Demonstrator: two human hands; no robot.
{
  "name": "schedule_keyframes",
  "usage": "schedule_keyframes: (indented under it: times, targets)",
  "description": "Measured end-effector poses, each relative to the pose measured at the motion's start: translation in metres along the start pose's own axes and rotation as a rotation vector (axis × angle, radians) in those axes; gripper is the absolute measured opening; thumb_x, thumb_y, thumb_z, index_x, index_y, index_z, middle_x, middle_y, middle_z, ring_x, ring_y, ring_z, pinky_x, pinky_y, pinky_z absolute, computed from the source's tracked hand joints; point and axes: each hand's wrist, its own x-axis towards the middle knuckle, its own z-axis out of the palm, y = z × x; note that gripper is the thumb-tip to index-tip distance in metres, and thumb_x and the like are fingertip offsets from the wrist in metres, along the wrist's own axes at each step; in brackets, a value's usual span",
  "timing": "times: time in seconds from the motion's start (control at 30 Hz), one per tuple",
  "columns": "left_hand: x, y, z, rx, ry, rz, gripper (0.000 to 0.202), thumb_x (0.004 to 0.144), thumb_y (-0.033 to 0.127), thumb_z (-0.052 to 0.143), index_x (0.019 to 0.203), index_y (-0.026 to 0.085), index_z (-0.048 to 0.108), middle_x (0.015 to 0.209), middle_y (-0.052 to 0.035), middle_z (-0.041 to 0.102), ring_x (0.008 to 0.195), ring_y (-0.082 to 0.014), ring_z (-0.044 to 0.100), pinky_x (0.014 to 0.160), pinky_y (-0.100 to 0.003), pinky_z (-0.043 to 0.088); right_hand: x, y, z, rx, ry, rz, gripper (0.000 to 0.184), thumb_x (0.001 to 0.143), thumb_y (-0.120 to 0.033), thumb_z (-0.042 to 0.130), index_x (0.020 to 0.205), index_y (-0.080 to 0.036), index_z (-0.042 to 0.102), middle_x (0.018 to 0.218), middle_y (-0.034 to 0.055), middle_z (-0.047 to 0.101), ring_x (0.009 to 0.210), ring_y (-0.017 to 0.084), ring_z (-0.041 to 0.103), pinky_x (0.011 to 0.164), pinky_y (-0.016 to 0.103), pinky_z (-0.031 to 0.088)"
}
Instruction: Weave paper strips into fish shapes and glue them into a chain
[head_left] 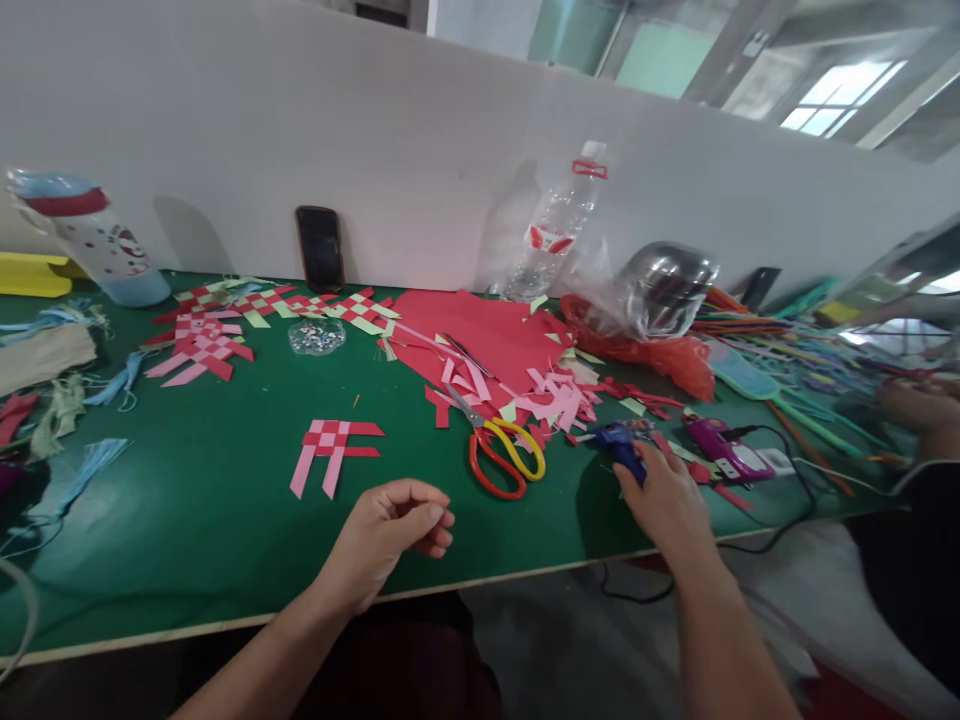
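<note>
My left hand (390, 535) hovers over the green table (187, 540) near its front edge, fingers curled loosely with nothing visible in them. A small woven piece of red and pink paper strips (334, 448) lies just beyond it. My right hand (664, 500) is wrapped round a blue glue gun (621, 445) on the table, to the right of red-and-yellow scissors (502, 455). A heap of red paper sheets and pink strips (510, 365) lies behind the scissors.
Finished woven pieces (217, 335) lie at the back left by a tub of googly eyes (316, 337), a phone (320, 247) and a bottle (97, 245). A clear plastic bottle (559, 225), a metal bowl (664, 285), a purple glue gun (724, 450) and another person's hand (911, 405) are on the right.
</note>
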Motion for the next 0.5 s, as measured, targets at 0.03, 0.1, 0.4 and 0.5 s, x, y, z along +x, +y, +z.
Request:
schedule_keyframes:
  times: [0.03, 0.1, 0.4, 0.5]
  targets:
    - [0.001, 0.000, 0.004, -0.004, -0.005, -0.003, 0.031, 0.069, 0.040, 0.078, 0.081, 0.014, 0.067, 0.073, -0.0046, 0.070, 0.058, -0.0122, 0.064, 0.057, -0.026, 0.054, 0.001, -0.001, 0.001, 0.000, -0.001, -0.001, 0.045, 0.088, -0.038, 0.050, 0.123, -0.010, 0.057, 0.111, 0.0209, 0.062, 0.099, 0.032, 0.060, 0.081, 0.044, 0.049]
    - [0.004, 0.000, 0.008, 0.002, -0.009, -0.001, 0.031, 0.071, 0.041, 0.076, 0.083, 0.014, 0.064, 0.071, -0.0023, 0.068, 0.056, -0.0111, 0.063, 0.055, -0.025, 0.054, 0.004, -0.005, 0.000, -0.007, -0.011, -0.001, 0.046, 0.090, -0.039, 0.047, 0.125, -0.011, 0.056, 0.112, 0.0213, 0.062, 0.099, 0.032, 0.061, 0.078, 0.043, 0.049]
    - [0.003, -0.004, 0.008, 0.045, -0.006, -0.004, 0.035, 0.075, 0.044, 0.072, 0.092, 0.015, 0.064, 0.078, -0.0049, 0.071, 0.068, -0.0163, 0.069, 0.062, -0.029, 0.057, 0.009, -0.013, -0.017, 0.087, 0.037, 0.060, 0.042, 0.087, -0.034, 0.046, 0.124, -0.017, 0.058, 0.113, 0.0169, 0.065, 0.096, 0.032, 0.063, 0.075, 0.042, 0.048]
    - [0.003, -0.004, 0.007, 0.028, -0.011, -0.018, 0.035, 0.074, 0.045, 0.073, 0.090, 0.015, 0.066, 0.079, -0.0060, 0.072, 0.070, -0.0173, 0.070, 0.062, -0.029, 0.058, 0.010, -0.006, -0.029, 0.254, 0.164, 0.197, 0.047, 0.084, -0.038, 0.050, 0.124, -0.015, 0.058, 0.107, 0.0175, 0.066, 0.093, 0.032, 0.063, 0.076, 0.044, 0.049]
